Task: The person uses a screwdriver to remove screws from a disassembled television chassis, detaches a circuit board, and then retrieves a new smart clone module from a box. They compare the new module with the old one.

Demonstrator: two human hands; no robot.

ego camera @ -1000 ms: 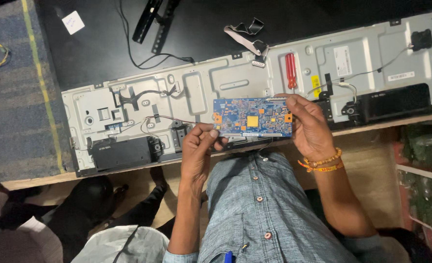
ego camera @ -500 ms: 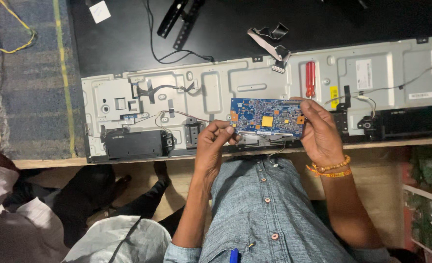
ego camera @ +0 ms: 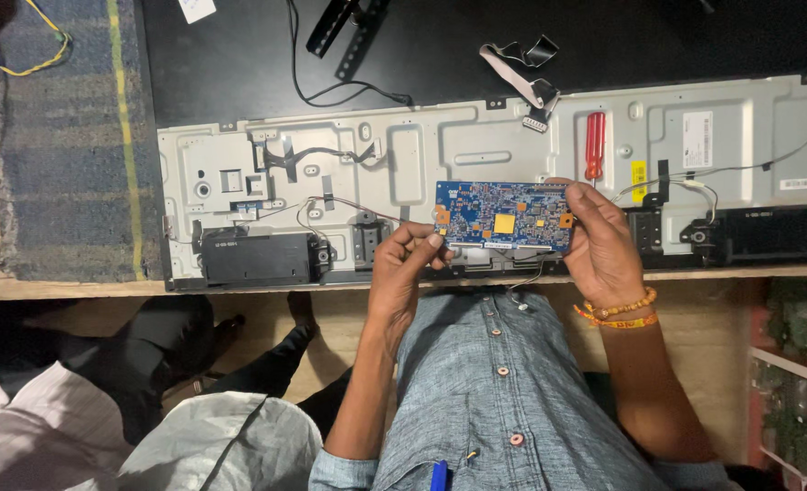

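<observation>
Both hands have kept the blue circuit board [ego camera: 504, 215] level while the view slid rightward. Left hand [ego camera: 403, 268] pinches its left edge; right hand [ego camera: 602, 241] clasps its right end. It hovers above the grey metal chassis [ego camera: 403, 164], red screwdriver [ego camera: 595, 145] far right.

Blue circuit board [ego camera: 504, 215], glossy laminate with a gold patch, sits over the matt grey sheet-metal chassis [ego camera: 476, 155]. Far right, the red screwdriver [ego camera: 595, 145] handle shines, translucent plastic. Worktop [ego camera: 713, 273] edge shows bare pale wood. Near us, soft faded denim shirt [ego camera: 494, 391]; far left, rough woven blue rug [ego camera: 67, 136].
</observation>
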